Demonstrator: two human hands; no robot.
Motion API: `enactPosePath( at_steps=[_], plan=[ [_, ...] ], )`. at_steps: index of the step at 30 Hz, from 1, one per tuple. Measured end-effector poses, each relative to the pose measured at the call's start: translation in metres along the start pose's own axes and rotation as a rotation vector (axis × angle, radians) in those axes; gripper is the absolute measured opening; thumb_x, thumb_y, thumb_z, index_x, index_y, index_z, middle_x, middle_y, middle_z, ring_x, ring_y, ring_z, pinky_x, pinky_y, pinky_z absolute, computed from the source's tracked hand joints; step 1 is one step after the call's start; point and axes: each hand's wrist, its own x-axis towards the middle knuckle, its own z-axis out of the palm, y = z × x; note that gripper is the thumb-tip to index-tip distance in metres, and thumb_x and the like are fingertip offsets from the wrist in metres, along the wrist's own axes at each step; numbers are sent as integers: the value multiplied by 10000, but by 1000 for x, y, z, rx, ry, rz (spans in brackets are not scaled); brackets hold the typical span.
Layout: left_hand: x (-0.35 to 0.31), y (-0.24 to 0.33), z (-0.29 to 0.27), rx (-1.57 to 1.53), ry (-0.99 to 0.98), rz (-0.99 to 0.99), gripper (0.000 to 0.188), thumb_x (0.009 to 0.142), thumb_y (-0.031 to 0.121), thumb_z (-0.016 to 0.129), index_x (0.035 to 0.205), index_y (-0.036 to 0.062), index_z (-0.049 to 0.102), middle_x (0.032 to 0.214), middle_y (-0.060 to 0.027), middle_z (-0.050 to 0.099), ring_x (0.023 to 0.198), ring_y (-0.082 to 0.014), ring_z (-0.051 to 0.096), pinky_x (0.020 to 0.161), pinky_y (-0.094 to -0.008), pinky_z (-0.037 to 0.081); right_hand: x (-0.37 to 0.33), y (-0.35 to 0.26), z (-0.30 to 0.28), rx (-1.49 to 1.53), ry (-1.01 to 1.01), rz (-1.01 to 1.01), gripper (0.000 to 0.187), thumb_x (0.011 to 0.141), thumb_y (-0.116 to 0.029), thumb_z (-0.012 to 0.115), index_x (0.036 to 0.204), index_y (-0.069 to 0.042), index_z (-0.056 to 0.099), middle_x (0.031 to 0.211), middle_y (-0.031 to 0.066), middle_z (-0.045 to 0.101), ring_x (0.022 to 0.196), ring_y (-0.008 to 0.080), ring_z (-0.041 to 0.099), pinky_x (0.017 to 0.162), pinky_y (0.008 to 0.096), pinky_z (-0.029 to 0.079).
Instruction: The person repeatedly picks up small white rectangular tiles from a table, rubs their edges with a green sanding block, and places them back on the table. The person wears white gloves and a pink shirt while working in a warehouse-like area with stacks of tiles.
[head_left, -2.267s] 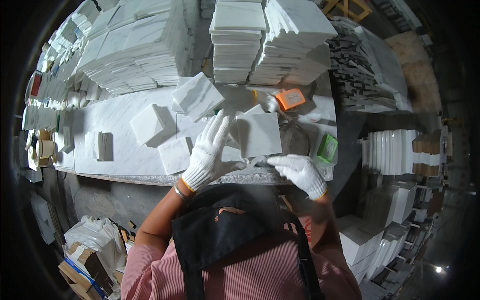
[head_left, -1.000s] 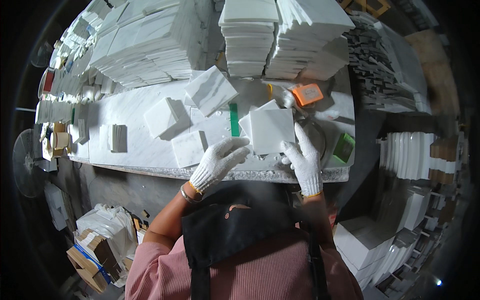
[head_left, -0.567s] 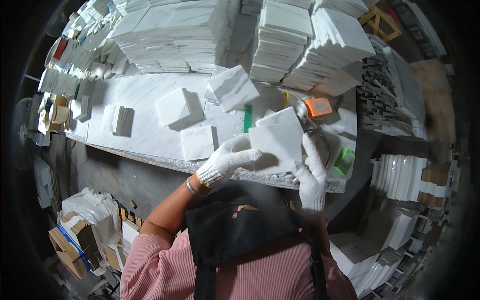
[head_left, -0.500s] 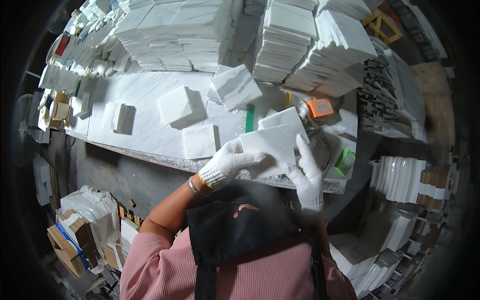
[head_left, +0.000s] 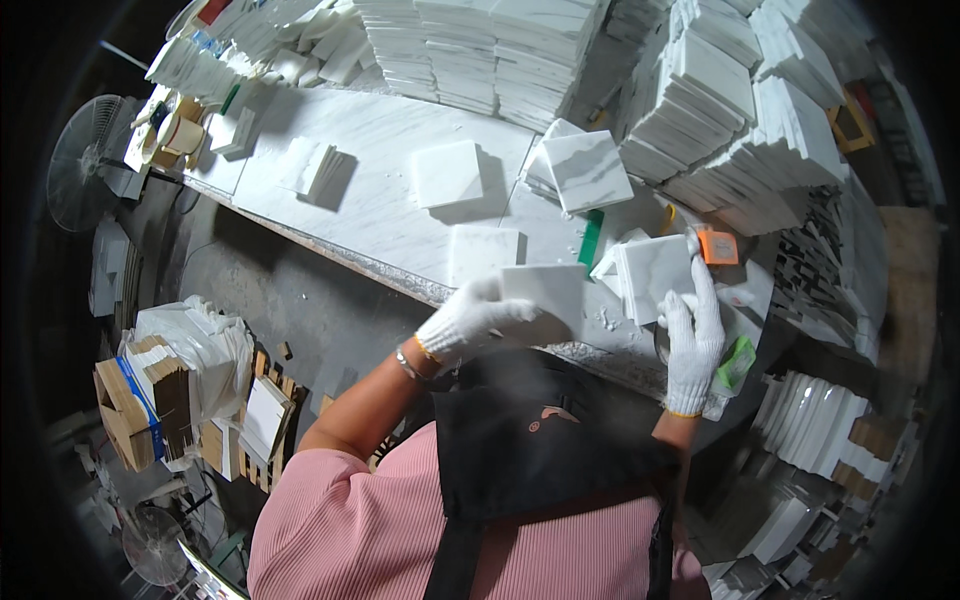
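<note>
White knit gloves cover both my hands. My left hand (head_left: 476, 320) is closed on a square white marble tile (head_left: 548, 292), gripping its left side above the table's front edge. My right hand (head_left: 694, 345) rests at the right edge of a small stack of marble tiles (head_left: 655, 275). Its index finger stretches along that edge, and the other fingers lie lower beside the tile. Just behind my left hand a thick pale tile (head_left: 482, 252) lies on the table, and a grey-veined tile (head_left: 588, 170) tops a short pile farther back.
Tall tile stacks (head_left: 690, 95) line the back of the marble table (head_left: 375, 225). An orange block (head_left: 718, 247), a green strip (head_left: 591, 236) and a bright green object (head_left: 736, 362) lie near the tiles. Cartons (head_left: 130, 410) stand on the floor at left, near a fan (head_left: 88, 160).
The view has turned, so the table sits farther right and slants more. My right hand has moved from beside the held tile to the small stack. My left hand still holds its tile.
</note>
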Motion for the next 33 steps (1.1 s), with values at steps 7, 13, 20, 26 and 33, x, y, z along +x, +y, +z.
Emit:
enactPosePath(
  at_steps=[7, 13, 20, 26, 33],
  plan=[
    [31, -25, -97, 88, 113, 17, 526, 939, 336, 710, 1291, -38, 593, 1110, -86, 681, 968, -159, 646, 851, -311, 528, -30, 9, -16, 49, -20, 209, 554, 958, -22, 614, 1496, -41, 482, 860, -9, 620, 721, 45, 534, 656, 182, 430],
    [55, -4, -95, 703, 192, 60, 474, 887, 408, 747, 1013, -41, 662, 824, -92, 695, 690, -155, 652, 628, -307, 517, -36, 23, -44, 12, 78, 227, 531, 974, -36, 603, 1491, -30, 483, 854, 7, 622, 716, 49, 528, 638, 195, 443],
    [51, -3, -82, 1360, 433, 119, 742, 802, 523, 745, 1335, 41, 560, 878, -158, 733, 831, -331, 720, 734, -421, 552, -30, 36, -46, -139, 106, 275, 556, 949, -124, 682, 1474, -63, 507, 1082, 43, 650, 935, 115, 584, 794, 256, 498],
    [35, 6, -46, 1128, 346, 120, 513, 859, 440, 731, 1196, 58, 673, 773, -118, 702, 705, -251, 688, 662, -386, 529, -5, 29, -16, -543, 43, -109, 989, 730, -443, 863, 1509, -47, 398, 1411, 252, 518, 1288, 422, 512, 1070, 503, 435],
    [35, 11, 11, 811, -49, 163, 469, 945, 360, 707, 1248, 9, 633, 852, -89, 686, 774, -138, 632, 725, -304, 521, 7, 24, 10, -839, -53, -110, 1143, 627, -521, 864, 1535, -64, 339, 1432, 262, 466, 1288, 445, 485, 1067, 552, 408]
  ],
)
